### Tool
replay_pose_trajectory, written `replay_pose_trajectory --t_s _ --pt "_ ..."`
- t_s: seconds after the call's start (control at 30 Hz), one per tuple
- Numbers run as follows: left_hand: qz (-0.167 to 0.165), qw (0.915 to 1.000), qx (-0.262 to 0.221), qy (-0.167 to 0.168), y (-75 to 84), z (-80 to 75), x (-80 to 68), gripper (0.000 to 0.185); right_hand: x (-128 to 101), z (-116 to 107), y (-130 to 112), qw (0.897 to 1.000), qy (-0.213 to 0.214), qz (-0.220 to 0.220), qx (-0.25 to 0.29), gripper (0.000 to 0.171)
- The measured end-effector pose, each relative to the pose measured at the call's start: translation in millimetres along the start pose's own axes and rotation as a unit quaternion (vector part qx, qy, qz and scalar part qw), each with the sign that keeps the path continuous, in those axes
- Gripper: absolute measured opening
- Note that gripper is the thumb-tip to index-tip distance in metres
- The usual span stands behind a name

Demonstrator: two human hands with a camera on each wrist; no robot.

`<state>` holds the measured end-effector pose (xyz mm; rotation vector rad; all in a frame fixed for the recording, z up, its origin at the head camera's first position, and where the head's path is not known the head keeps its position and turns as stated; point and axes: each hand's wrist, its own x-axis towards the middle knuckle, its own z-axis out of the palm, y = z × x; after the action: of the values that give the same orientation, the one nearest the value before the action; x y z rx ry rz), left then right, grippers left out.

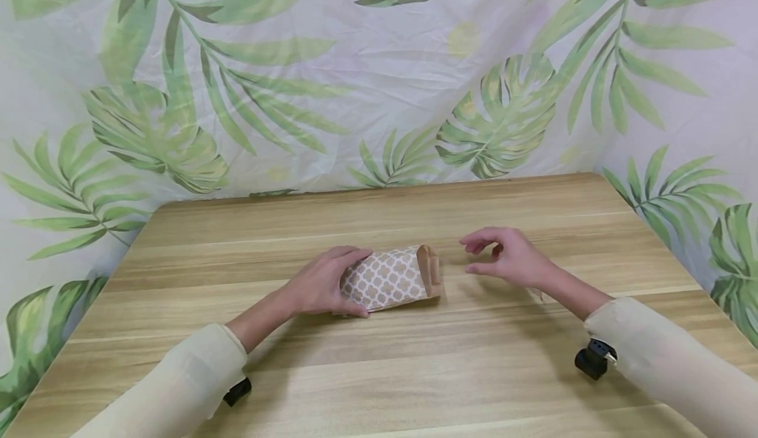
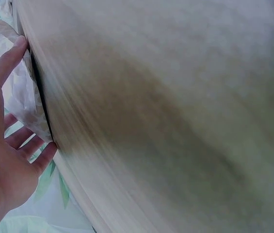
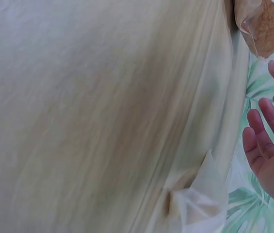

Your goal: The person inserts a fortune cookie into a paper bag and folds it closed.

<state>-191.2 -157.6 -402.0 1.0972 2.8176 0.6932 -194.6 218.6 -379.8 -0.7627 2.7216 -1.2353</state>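
I saw a small box (image 1: 387,279) of matt brown paper, printed with a white lattice pattern, its open end flap (image 1: 429,268) plain unprinted kraft. My left hand (image 1: 322,283) held it on the surface (image 1: 414,372), which looked like pale wood with a smooth, faintly satiny grain. Behind hung a thin, creased cloth (image 1: 379,70) printed with green leaves. My sleeves (image 1: 675,352) were soft, matt cream fabric.
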Motion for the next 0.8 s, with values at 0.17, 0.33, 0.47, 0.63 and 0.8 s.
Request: replay_pose_trajectory --t_s 0.17,0.33,0.47,0.63,0.8 --pt "0.003 1.0000 -0.001 -0.002 -0.6 0.1 0.7 0.103 -4.7 -5.5 5.9 1.000 0.004 -0.001 -0.010 0.043" --pt "0.001 1.0000 0.002 -0.005 -0.5 -0.2 0.4 0.103 -8.2 -11.5 10.0 1.000 0.010 -0.001 -0.020 0.042" --pt "-0.005 1.0000 0.003 -0.008 0.0 -0.5 0.3 0.103 -9.6 -15.4 13.2 0.999 0.013 -0.006 -0.031 0.041" --pt "-0.004 0.9999 0.005 -0.009 0.3 -0.9 0.7 0.103 -10.7 -22.1 20.2 0.999 0.018 -0.015 -0.049 0.039" --pt "-0.004 0.9999 0.008 -0.012 0.3 -1.3 1.0 0.103 -14.2 -29.9 27.3 0.998 0.015 -0.021 -0.055 0.036"
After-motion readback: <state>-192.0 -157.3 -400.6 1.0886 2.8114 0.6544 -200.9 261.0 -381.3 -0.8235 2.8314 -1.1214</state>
